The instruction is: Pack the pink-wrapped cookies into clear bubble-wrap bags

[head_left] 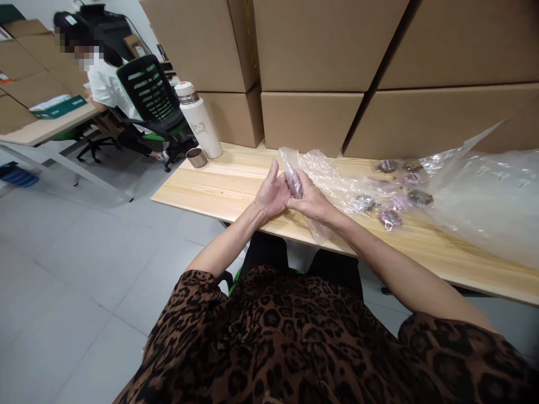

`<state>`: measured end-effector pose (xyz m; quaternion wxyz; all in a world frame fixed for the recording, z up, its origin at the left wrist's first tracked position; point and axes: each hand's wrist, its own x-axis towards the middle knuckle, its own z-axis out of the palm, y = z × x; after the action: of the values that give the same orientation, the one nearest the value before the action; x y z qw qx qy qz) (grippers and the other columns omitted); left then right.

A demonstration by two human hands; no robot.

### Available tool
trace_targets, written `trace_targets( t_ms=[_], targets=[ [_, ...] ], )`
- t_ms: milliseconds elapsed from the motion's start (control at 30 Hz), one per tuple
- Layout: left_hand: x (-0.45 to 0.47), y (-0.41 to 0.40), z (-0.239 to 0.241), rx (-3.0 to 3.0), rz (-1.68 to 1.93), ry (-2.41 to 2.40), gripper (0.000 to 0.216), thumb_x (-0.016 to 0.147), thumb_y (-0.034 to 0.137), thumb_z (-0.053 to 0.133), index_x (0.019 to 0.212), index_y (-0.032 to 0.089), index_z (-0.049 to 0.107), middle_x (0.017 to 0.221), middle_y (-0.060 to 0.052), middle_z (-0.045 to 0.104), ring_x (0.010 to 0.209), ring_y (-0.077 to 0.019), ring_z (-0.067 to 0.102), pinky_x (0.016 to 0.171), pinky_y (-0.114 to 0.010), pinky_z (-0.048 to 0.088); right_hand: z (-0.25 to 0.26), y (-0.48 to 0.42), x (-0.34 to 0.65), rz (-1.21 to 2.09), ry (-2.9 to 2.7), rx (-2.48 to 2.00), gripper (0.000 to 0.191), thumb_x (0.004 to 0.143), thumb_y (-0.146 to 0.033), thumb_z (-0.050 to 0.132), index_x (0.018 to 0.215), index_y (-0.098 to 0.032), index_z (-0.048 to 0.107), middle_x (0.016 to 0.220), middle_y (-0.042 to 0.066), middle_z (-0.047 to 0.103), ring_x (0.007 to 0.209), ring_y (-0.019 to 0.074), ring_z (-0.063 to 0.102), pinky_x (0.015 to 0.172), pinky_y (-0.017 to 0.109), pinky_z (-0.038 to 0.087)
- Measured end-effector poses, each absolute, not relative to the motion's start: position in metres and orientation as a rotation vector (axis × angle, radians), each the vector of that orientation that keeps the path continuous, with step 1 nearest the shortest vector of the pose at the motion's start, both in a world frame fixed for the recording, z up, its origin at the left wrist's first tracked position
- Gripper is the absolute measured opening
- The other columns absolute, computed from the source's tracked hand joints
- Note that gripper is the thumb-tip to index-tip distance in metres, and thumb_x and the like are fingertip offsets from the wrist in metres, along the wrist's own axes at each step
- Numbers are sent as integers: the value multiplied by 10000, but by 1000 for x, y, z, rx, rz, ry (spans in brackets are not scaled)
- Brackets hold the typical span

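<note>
My right hand [312,197] is closed around a small purplish packet in clear plastic wrap [293,184], held just above the table's front edge. Beside it, my left hand [273,193] has its palm turned up and thumb stretched out, touching the right hand and the packet; its other fingertips are partly hidden. Clear plastic wrap [320,168] spreads from the packet across the wooden table. To the right lie several small round items in clear bags, among them a pink one [389,219] and a dark one [420,197].
Large cardboard boxes [311,120] stand stacked along the table's back edge. A white thermos [204,128] and a metal cup [196,157] are at the left end. A big translucent plastic sheet [497,196] covers the right side. Another person [107,84] sits at a far desk.
</note>
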<state>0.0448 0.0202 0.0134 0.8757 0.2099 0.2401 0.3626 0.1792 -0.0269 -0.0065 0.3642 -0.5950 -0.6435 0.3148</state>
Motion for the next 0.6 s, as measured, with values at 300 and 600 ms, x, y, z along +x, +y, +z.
trace_targets(
  t_ms=[300, 600],
  targets=[
    [55, 23, 4, 413, 880, 584, 207, 1023, 85, 605, 1149, 135, 761, 831, -14, 788, 791, -125, 767, 967, -248, 593, 0, -25, 194, 1127, -1225, -1112, 595, 635, -307, 695, 1224, -246, 630, 1179, 65, 741, 1106, 283, 703, 990, 429, 594],
    [79, 30, -10, 437, 971, 614, 103, 903, 35, 710, 958, 108, 759, 788, -14, 778, 752, -129, 750, 1043, -309, 571, -8, -30, 214, 755, -1449, -1427, 665, 797, -403, 701, 1424, -242, 548, 1413, 145, 653, 1313, 353, 617, 1107, 562, 551]
  ],
)
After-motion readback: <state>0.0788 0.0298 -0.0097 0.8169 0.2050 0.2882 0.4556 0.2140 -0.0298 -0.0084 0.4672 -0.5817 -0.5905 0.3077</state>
